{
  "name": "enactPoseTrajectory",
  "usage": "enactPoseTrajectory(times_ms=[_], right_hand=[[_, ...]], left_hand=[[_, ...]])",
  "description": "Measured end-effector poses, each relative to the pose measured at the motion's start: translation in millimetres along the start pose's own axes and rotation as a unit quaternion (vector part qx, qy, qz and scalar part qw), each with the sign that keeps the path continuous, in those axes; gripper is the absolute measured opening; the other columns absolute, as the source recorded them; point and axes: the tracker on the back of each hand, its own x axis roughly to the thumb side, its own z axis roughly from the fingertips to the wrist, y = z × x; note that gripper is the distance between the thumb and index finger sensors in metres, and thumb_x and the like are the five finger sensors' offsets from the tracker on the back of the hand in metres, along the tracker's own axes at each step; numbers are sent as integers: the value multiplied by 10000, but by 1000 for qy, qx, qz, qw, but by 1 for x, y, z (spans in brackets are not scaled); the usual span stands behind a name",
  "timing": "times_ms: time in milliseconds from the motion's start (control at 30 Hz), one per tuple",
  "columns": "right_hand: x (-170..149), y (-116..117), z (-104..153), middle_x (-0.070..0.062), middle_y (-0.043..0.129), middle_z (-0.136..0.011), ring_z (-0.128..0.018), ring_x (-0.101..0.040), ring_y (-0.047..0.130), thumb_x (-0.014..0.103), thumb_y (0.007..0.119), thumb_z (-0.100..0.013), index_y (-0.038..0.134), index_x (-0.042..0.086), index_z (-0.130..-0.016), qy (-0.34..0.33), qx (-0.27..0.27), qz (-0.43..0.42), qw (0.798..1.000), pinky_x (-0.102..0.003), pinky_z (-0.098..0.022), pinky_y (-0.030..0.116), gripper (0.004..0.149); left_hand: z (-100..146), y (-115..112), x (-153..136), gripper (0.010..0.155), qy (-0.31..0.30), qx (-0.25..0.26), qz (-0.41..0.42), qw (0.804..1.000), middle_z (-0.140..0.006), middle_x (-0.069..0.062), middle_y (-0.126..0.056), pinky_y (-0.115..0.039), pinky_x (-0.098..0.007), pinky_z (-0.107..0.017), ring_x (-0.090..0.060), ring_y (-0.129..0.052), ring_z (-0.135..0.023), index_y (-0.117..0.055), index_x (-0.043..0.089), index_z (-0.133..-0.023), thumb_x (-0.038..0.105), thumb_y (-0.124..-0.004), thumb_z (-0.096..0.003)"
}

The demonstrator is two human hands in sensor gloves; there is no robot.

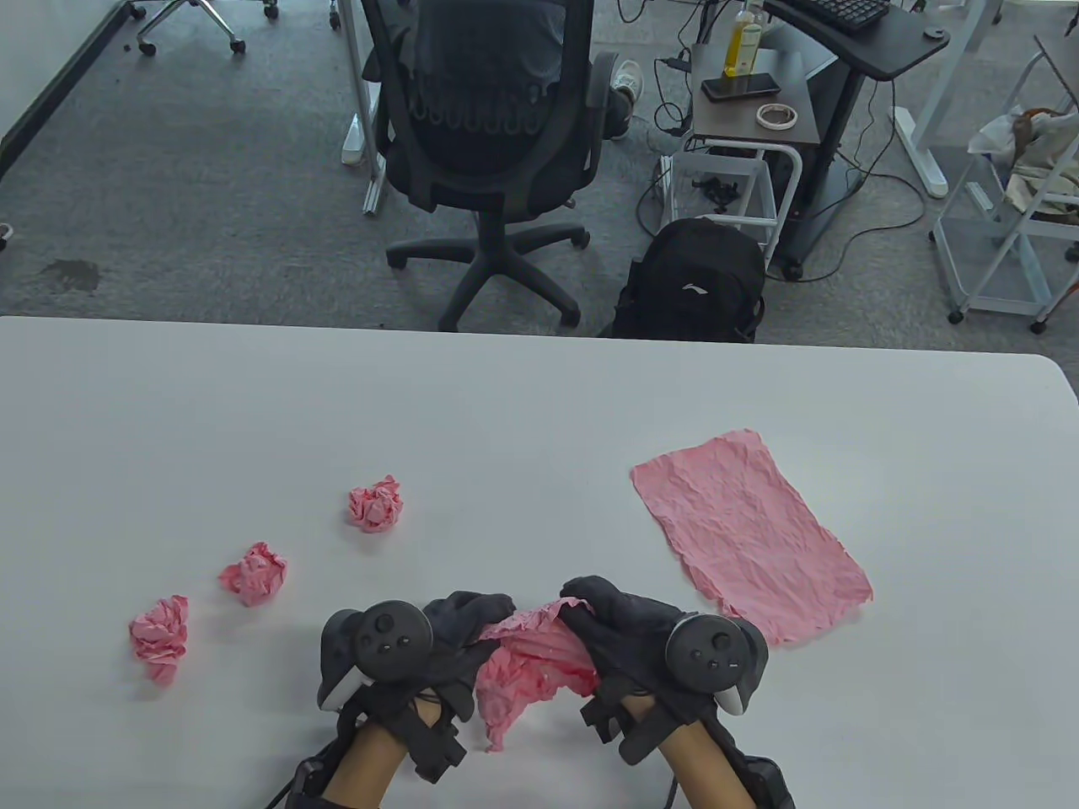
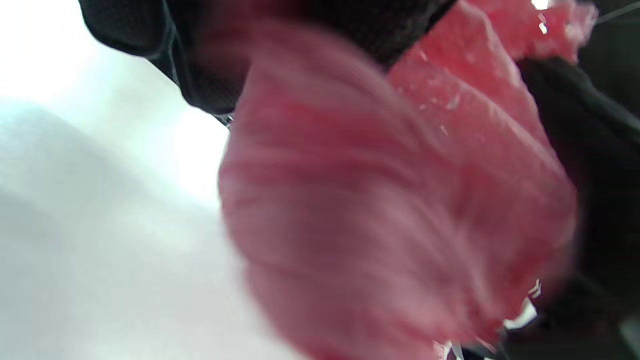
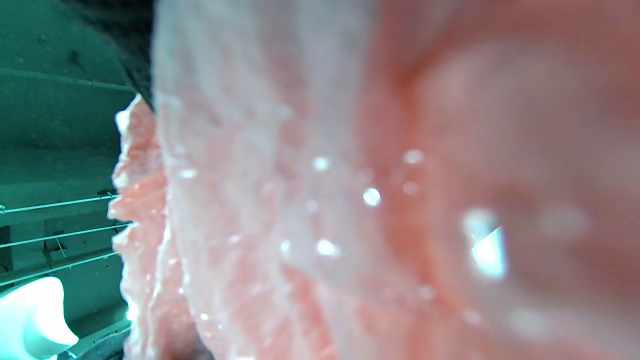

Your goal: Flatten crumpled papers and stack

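Observation:
Both gloved hands hold one half-unfolded pink paper (image 1: 527,670) just above the table's near edge. My left hand (image 1: 459,628) grips its left side and my right hand (image 1: 603,619) grips its right side, fingers curled over the top edge. The paper hangs down between them. It fills the left wrist view (image 2: 400,210) and the right wrist view (image 3: 350,200), blurred. A flattened, still wrinkled pink sheet (image 1: 750,531) lies to the right. Three crumpled pink balls lie at the left: one (image 1: 376,504), another (image 1: 254,574) and a third (image 1: 159,634).
The white table (image 1: 539,404) has its far edge mid-view. Behind it stand an office chair (image 1: 485,126) with a seated person, a black backpack (image 1: 691,282), a small cart and a desk.

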Motion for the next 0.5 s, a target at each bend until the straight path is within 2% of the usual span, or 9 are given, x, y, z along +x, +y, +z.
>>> enactPoseTrajectory(times_ms=[67, 133, 233, 267, 333, 367, 400, 467, 500], right_hand=[[-3, -6, 0, 54, 958, -253, -64, -110, 949, 433, 845, -472, 902, 115, -720, 3, -24, -16, 1000, -389, -116, 840, 407], [-6, -9, -2, 47, 960, -262, -72, -118, 952, 427, 839, -477, 898, 113, -728, 2, -18, -51, 999, -395, -123, 839, 407], [-12, -18, -4, 40, 955, -340, -162, -149, 970, 409, 809, -496, 862, 130, -781, 10, 5, -121, 993, -419, -192, 838, 403], [-16, -22, -1, 32, 951, -379, -207, -168, 976, 401, 798, -502, 845, 132, -794, 26, 5, -163, 986, -433, -225, 833, 400], [-23, -25, 4, 7, 955, -401, -233, -195, 975, 379, 804, -497, 844, 128, -803, 53, -8, -211, 976, -456, -244, 823, 397], [-25, -25, 3, 1, 955, -393, -223, -198, 973, 370, 808, -496, 845, 124, -806, 56, 2, -218, 974, -459, -236, 821, 398], [-26, -25, 3, 12, 949, -391, -223, -187, 969, 374, 800, -503, 835, 129, -815, 58, 14, -210, 976, -450, -236, 822, 398], [-28, -24, 4, 32, 946, -377, -209, -165, 968, 384, 795, -505, 832, 137, -814, 58, -6, -187, 981, -433, -225, 828, 397], [-29, -24, 5, 30, 950, -363, -196, -165, 969, 382, 801, -499, 843, 128, -803, 61, -23, -183, 981, -434, -216, 829, 398]], left_hand=[[1, 3, -6, 456, 11, -2, 25, 1000, -896, -94, -857, -665, -598, -666, -375, -921, -807, -821, 212, -952, 281, -822, -501], [-1, 2, -10, 457, 8, -22, 56, 998, -864, -86, -866, -655, -601, -670, -362, -928, -777, -820, 204, -949, 305, -822, -503], [-3, -2, -13, 460, -29, -51, 159, 986, -923, -78, -765, -587, -631, -705, -367, -827, -877, -766, 227, -966, 343, -775, -521], [-3, -4, -15, 464, -53, -57, 240, 968, -999, -106, -684, -538, -665, -721, -409, -734, -970, -736, 249, -983, 355, -750, -532], [-6, -9, -15, 468, -91, -59, 387, 916, -1121, -167, -528, -489, -698, -731, -483, -542, -1081, -701, 242, -1007, 326, -718, -546], [-7, -10, -14, 465, -95, -80, 442, 888, -1104, -159, -585, -502, -688, -740, -471, -573, -1082, -692, 243, -1014, 309, -711, -554], [-8, -11, -13, 461, -98, -97, 452, 881, -1033, -128, -714, -554, -668, -732, -432, -726, -1020, -685, 248, -1016, 300, -704, -558], [-7, -12, -14, 462, -109, -97, 416, 897, -891, -53, -828, -670, -582, -691, -346, -905, -846, -668, 265, -1022, 338, -692, -566], [-6, -12, -14, 465, -93, -79, 388, 913, -844, -46, -846, -670, -585, -681, -337, -923, -789, -683, 255, -1016, 354, -716, -562]])
